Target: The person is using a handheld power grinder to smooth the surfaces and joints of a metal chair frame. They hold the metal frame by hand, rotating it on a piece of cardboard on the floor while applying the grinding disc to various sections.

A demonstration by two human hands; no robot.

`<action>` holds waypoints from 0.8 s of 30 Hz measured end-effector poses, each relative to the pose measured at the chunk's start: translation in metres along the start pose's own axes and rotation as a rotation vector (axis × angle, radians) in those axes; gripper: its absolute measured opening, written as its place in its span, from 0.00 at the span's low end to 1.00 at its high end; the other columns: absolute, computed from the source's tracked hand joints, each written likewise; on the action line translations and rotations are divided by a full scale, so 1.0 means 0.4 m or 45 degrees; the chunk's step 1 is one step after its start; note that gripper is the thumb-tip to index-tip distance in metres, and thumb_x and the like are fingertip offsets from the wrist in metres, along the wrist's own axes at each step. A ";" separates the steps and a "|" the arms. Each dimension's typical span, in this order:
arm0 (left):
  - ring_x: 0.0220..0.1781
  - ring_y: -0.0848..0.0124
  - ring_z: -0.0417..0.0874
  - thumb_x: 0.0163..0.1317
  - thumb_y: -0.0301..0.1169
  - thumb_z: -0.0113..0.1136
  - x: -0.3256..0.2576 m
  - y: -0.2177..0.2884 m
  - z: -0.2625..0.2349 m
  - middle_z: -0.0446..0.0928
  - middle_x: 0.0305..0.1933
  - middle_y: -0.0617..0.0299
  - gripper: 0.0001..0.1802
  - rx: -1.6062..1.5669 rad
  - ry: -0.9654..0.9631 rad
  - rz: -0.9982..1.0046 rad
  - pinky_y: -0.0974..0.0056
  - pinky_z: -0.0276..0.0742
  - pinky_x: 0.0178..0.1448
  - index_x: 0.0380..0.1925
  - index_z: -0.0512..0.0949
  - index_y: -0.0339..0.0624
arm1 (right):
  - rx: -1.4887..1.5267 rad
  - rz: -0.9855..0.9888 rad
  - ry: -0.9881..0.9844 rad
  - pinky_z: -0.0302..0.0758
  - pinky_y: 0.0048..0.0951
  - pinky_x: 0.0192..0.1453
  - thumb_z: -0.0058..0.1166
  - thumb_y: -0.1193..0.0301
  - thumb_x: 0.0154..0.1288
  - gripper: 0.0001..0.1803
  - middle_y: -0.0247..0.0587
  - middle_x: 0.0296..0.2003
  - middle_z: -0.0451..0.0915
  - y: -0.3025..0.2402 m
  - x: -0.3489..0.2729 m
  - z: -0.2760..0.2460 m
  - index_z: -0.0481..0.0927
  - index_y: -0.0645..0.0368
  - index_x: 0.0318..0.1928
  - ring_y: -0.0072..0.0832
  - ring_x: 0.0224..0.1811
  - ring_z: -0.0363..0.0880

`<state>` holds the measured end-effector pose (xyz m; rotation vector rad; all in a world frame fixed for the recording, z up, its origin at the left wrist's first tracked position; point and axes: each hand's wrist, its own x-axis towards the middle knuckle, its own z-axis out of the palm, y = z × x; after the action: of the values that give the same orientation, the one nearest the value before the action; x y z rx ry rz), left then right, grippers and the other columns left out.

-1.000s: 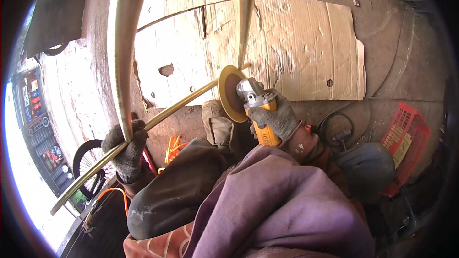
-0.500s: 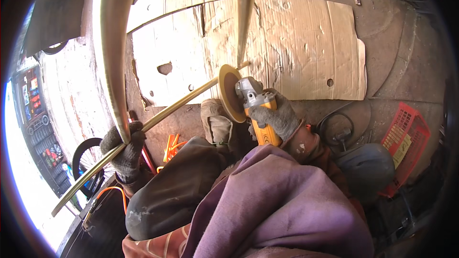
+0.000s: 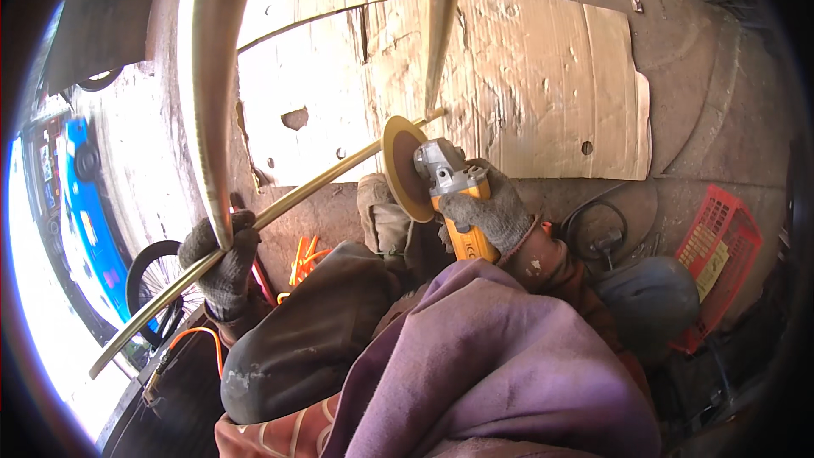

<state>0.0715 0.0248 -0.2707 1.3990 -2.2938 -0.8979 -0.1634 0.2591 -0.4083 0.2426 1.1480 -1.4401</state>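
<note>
My left hand (image 3: 222, 263), in a grey knit glove, grips a brass-coloured metal frame where a long thin rod (image 3: 322, 181) meets a thick curved tube (image 3: 212, 76) that rises toward the top edge. My right hand (image 3: 492, 212), also gloved, holds a yellow and grey angle grinder (image 3: 449, 195). Its round yellowish disc (image 3: 403, 168) sits against the thin rod near the rod's far end. Another shiny tapered tube (image 3: 441, 8) comes down from the top, just above the disc. My knee and shoe (image 3: 381, 212) lie under the rod.
Flattened cardboard sheets (image 3: 526, 76) cover the ground ahead. A red plastic crate (image 3: 721, 246) and a dark helmet-like object (image 3: 653, 297) sit at right, with a black cable (image 3: 593, 220). Orange cord (image 3: 305, 259) lies by my leg. A wheel (image 3: 157, 280) and blue vehicle (image 3: 85, 220) stand at left.
The thick curved tube has shifted leftward in view and my left hand with it. The grinder disc stays against the thin rod.
</note>
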 end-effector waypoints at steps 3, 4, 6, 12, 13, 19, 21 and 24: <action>0.28 0.68 0.87 0.49 0.28 0.71 0.004 0.008 0.006 0.86 0.26 0.58 0.08 0.000 -0.010 0.003 0.61 0.81 0.38 0.30 0.89 0.38 | -0.043 0.011 0.024 0.80 0.33 0.21 0.75 0.75 0.58 0.19 0.40 0.28 0.82 0.016 0.019 -0.015 0.75 0.58 0.43 0.26 0.21 0.82; 0.28 0.68 0.87 0.49 0.28 0.71 0.003 0.005 0.005 0.86 0.26 0.58 0.08 -0.006 -0.017 0.004 0.61 0.81 0.38 0.31 0.89 0.38 | -0.029 0.032 0.020 0.81 0.33 0.22 0.76 0.75 0.58 0.19 0.40 0.28 0.82 0.013 0.021 -0.020 0.75 0.58 0.43 0.26 0.21 0.82; 0.28 0.68 0.86 0.50 0.28 0.70 -0.006 0.006 -0.004 0.86 0.26 0.58 0.08 -0.005 -0.010 -0.005 0.61 0.81 0.38 0.31 0.89 0.38 | -0.006 0.083 -0.011 0.81 0.33 0.22 0.76 0.76 0.58 0.19 0.40 0.28 0.82 0.006 0.025 -0.027 0.75 0.57 0.43 0.26 0.21 0.82; 0.28 0.68 0.86 0.52 0.28 0.70 -0.003 0.001 -0.004 0.86 0.26 0.59 0.08 -0.029 -0.029 -0.017 0.61 0.81 0.38 0.32 0.89 0.37 | -0.005 0.039 -0.006 0.82 0.33 0.23 0.76 0.75 0.58 0.20 0.40 0.28 0.82 0.023 0.023 -0.023 0.75 0.57 0.43 0.27 0.22 0.83; 0.28 0.69 0.86 0.52 0.28 0.70 -0.004 0.004 -0.004 0.86 0.26 0.59 0.08 -0.027 -0.029 -0.015 0.61 0.81 0.38 0.32 0.89 0.38 | 0.001 0.045 -0.008 0.82 0.33 0.23 0.76 0.75 0.58 0.20 0.40 0.28 0.82 0.023 0.024 -0.022 0.75 0.57 0.43 0.27 0.22 0.83; 0.28 0.69 0.86 0.51 0.28 0.70 0.004 0.003 0.000 0.85 0.25 0.59 0.08 -0.009 -0.032 -0.022 0.61 0.81 0.38 0.31 0.88 0.37 | -0.019 0.044 0.018 0.82 0.33 0.23 0.76 0.76 0.58 0.20 0.40 0.29 0.83 0.018 0.025 -0.026 0.75 0.57 0.44 0.26 0.23 0.83; 0.25 0.72 0.81 0.55 0.30 0.71 -0.004 -0.006 -0.008 0.83 0.24 0.61 0.10 -0.010 -0.054 -0.010 0.64 0.76 0.33 0.34 0.87 0.34 | -0.040 0.005 -0.003 0.82 0.33 0.23 0.76 0.76 0.57 0.21 0.40 0.29 0.83 0.013 0.018 -0.019 0.75 0.58 0.44 0.26 0.23 0.83; 0.19 0.79 0.72 0.61 0.33 0.71 -0.005 -0.034 -0.017 0.78 0.21 0.65 0.16 -0.023 -0.109 0.052 0.70 0.66 0.24 0.41 0.85 0.30 | -0.037 0.036 -0.004 0.81 0.32 0.23 0.76 0.76 0.57 0.21 0.40 0.29 0.83 0.003 0.011 -0.010 0.74 0.58 0.44 0.25 0.23 0.83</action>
<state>0.0856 0.0198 -0.2743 1.3256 -2.3621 -0.9812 -0.1655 0.2595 -0.4139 0.2353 1.1576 -1.3979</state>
